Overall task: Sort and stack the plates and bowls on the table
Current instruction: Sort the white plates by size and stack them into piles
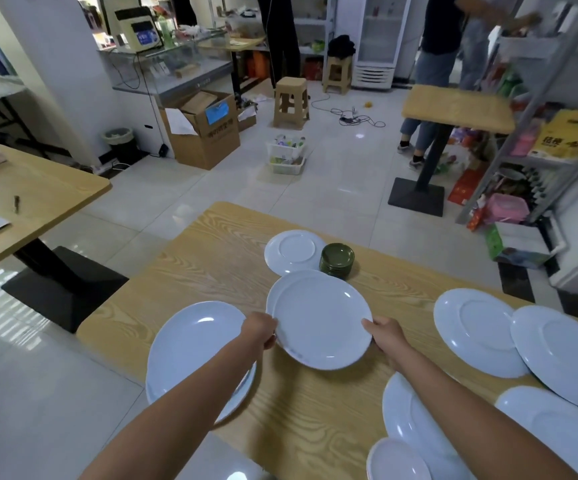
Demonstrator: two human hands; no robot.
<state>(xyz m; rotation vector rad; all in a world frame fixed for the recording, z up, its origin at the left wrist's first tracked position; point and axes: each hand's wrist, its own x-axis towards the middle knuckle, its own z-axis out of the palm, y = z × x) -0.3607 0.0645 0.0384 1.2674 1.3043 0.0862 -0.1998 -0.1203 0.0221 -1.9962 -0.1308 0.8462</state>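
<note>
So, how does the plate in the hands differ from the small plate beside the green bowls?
The held plate is larger than the small plate. The left hand and right hand grip the held plate; the small plate lies untouched. The held plate looks smooth; the small plate shows an inner ring. Both are white.

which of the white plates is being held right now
The centre plate, face up: the left hand and right hand grip its opposite rims. The other white plates lie on the table with no hand gripping them.
</note>
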